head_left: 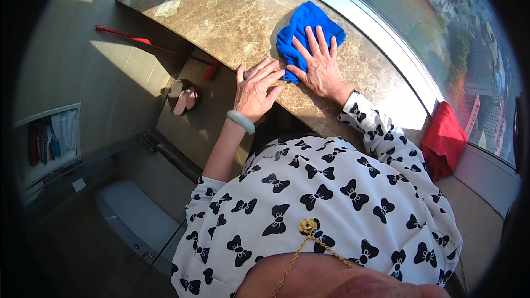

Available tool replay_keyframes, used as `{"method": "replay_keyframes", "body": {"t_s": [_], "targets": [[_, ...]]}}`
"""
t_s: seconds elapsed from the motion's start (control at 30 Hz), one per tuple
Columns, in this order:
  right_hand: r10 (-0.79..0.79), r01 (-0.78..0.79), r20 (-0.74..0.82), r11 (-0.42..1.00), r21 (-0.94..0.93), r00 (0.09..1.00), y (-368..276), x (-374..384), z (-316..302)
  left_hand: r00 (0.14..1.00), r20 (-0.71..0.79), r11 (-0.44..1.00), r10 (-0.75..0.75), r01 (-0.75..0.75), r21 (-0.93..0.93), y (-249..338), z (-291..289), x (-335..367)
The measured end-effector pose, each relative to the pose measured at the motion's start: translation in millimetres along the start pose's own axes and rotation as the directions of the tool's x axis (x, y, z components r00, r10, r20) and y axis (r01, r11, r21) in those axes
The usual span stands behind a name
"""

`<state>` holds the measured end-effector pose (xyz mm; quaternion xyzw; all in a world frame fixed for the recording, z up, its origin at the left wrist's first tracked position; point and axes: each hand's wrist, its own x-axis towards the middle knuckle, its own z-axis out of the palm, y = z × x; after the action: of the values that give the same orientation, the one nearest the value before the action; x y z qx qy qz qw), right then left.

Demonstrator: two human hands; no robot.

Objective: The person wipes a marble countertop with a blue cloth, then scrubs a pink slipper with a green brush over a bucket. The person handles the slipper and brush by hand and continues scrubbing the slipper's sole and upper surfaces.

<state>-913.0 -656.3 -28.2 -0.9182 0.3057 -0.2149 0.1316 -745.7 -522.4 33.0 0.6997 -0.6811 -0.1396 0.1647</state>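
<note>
A blue cloth point(301, 32) lies bunched on the brown marbled stone ledge point(221, 25) beside the window. My right hand point(320, 69) presses flat on the cloth's near right part, fingers spread and palm down. At the ledge's near edge rests my left hand point(256, 89), its fingers stretched out over the stone and holding nothing. Its fingertips come close to the lower corner of the blue cloth. A pale bangle circles my left wrist.
Along the ledge's far right side runs a white window frame point(381, 27) with glass. A red cloth point(444, 140) hangs at the right end. Below on the left are a red-handled pole point(138, 40), a round dark container point(184, 97) and a white tub point(130, 215) behind glass.
</note>
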Motion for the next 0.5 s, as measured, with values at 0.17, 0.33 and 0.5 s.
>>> {"method": "replay_keyframes", "body": {"t_s": [0.17,0.33,0.5], "targets": [[0.084,-0.07,0.098,0.988,-0.141,0.992,37,141,30,0.969,-0.183,0.974,-0.165,0.189,0.125,-34,-8,28],[-0.097,0.097,0.173,0.995,0.004,0.98,-9,94,10,0.961,-0.204,0.974,-0.186,0.209,0.093,-70,-26,11],[-0.185,0.181,0.239,0.983,0.038,0.953,-71,66,2,0.954,-0.169,0.933,-0.249,0.283,0.22,-143,-71,11]]}}
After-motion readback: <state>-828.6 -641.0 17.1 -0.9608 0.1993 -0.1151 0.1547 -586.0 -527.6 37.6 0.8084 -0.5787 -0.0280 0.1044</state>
